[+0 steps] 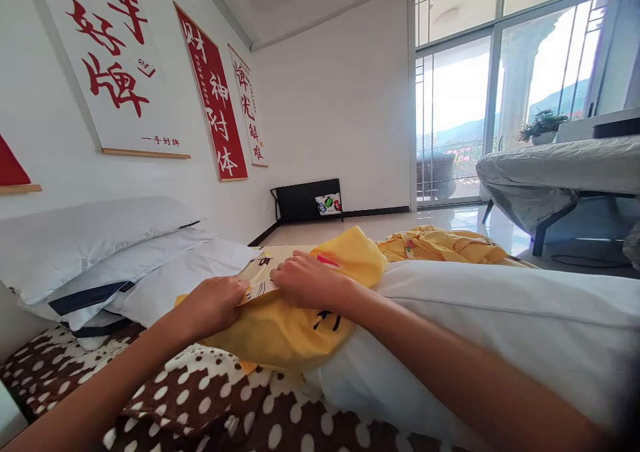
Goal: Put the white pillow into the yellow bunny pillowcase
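Note:
A yellow pillowcase [295, 335] with printed cartoon marks lies bunched over the left end of a long white pillow [480, 325]. My left hand [217, 307] is closed on the case's edge at its left side. Fingers curled, my right hand [307, 281] grips the same edge a little further right. A fold of yellow cloth stands up just beyond my right wrist. Most of the pillow is bare white and stretches to the right, partly behind my right forearm. How far the pillow reaches inside the case is hidden.
Several white pillows [145, 259] are stacked on the left by the wall. Brown, white-dotted bedding [200, 405] lies under everything. More yellow printed cloth [445, 242] is heaped beyond the pillow. A black folded panel [307, 201] leans at the wall; a plastic-covered table [555, 165] stands right.

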Motion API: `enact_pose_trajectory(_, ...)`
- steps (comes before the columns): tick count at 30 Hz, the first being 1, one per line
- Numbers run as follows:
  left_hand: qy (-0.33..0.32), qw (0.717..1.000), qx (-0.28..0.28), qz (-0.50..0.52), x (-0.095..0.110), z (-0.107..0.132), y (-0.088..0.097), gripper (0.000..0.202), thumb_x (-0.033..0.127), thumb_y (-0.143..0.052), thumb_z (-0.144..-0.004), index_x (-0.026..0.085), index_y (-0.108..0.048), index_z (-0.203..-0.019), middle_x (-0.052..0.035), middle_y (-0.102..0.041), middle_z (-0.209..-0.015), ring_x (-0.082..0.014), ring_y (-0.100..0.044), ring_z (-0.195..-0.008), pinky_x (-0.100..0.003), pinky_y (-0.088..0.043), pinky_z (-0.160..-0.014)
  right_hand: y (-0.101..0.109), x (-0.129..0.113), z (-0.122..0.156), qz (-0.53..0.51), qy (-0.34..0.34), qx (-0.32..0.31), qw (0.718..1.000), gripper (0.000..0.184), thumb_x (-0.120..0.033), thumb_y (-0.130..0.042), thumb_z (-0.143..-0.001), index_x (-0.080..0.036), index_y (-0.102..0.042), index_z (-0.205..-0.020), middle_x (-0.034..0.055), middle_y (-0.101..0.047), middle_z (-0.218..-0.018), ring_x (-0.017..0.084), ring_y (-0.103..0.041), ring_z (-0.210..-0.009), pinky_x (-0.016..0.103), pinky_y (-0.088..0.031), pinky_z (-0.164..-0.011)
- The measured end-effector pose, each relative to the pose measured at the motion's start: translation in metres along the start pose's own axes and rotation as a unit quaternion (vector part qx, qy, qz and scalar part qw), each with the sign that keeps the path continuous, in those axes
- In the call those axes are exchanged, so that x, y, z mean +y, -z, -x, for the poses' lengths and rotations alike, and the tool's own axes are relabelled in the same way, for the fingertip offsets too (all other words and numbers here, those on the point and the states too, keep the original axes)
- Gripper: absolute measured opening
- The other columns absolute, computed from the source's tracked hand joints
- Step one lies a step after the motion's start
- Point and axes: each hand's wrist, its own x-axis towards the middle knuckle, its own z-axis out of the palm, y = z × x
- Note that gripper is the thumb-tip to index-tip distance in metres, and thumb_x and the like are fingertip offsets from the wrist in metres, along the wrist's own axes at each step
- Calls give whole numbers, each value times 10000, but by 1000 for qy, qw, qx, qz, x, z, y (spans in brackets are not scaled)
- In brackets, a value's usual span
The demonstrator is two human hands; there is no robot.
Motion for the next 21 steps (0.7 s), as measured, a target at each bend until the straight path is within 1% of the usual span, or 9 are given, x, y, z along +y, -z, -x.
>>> enact_pose_trajectory(2,12,998,44,36,-2,1,2,112,139,-397,-745,203,-485,-722,-57,-610,-795,-224,-572,-700,-307,-347,-572,0,-1,-1,20,-14,21,999,196,-23,-467,-762,-147,-618,-776,80,-669,-726,220,-623,-687,321,-371,-634)
enact_pose_trajectory(4,6,991,77,109,-4,2,6,92,190,-404,-779,207,-487,-742,-48,-603,-829,-216,-566,-748,-302,-377,-619,2,-1,0,26,-39,23,999,210,-21,-450,-780,-147,-617,-794,82,-670,-735,223,-628,-696,316,-371,-623)
enact_pose_trajectory(6,-23,977,80,196,-9,4,9,93,225,-409,-806,210,-491,-763,-28,-603,-846,-199,-559,-783,-290,-396,-676,4,1,3,14,-66,12,998,206,-32,-452,-778,-152,-613,-820,77,-672,-753,214,-626,-682,297,-352,-579)
enact_pose_trajectory(9,-47,958,51,277,-17,6,9,108,288,-411,-841,215,-458,-777,5,-591,-799,-171,-536,-734,-268,-396,-673,7,3,7,-20,-92,-4,996,166,-96,-466,-785,-165,-599,-858,61,-673,-762,190,-602,-626,279,-302,-526)
enact_pose_trajectory(12,-13,954,43,298,-25,7,5,194,397,-444,-847,218,-417,-778,33,-551,-705,-154,-488,-648,-254,-368,-606,9,6,10,-35,-83,-5,996,150,-226,-458,-842,-176,-586,-902,61,-676,-801,185,-583,-631,285,-278,-532)
enact_pose_trajectory(14,4,950,20,311,-29,8,4,250,454,-497,-824,212,-454,-780,37,-542,-678,-147,-476,-629,-244,-351,-580,9,8,10,-45,-60,-2,997,173,-287,-454,-863,-182,-579,-919,57,-674,-824,176,-569,-647,286,-261,-544)
enact_pose_trajectory(16,2,934,-32,356,-32,8,4,286,484,-557,-790,201,-520,-776,32,-551,-682,-142,-485,-630,-233,-348,-565,9,9,9,-62,-41,4,997,155,-282,-461,-865,-186,-576,-904,46,-670,-827,158,-551,-653,281,-239,-548)
enact_pose_trajectory(18,-8,904,-83,420,-36,9,6,312,498,-602,-765,189,-564,-749,29,-546,-677,-134,-487,-622,-222,-345,-548,9,11,8,-72,-38,14,997,114,-227,-473,-849,-188,-578,-866,38,-663,-812,145,-532,-648,281,-217,-547)
enact_pose_trajectory(21,-15,871,-100,482,-45,8,8,341,503,-637,-747,174,-568,-689,33,-508,-636,-116,-463,-594,-209,-322,-520,8,12,7,-64,-48,26,996,126,-130,-472,-805,-183,-586,-806,34,-644,-746,138,-502,-615,296,-192,-551)
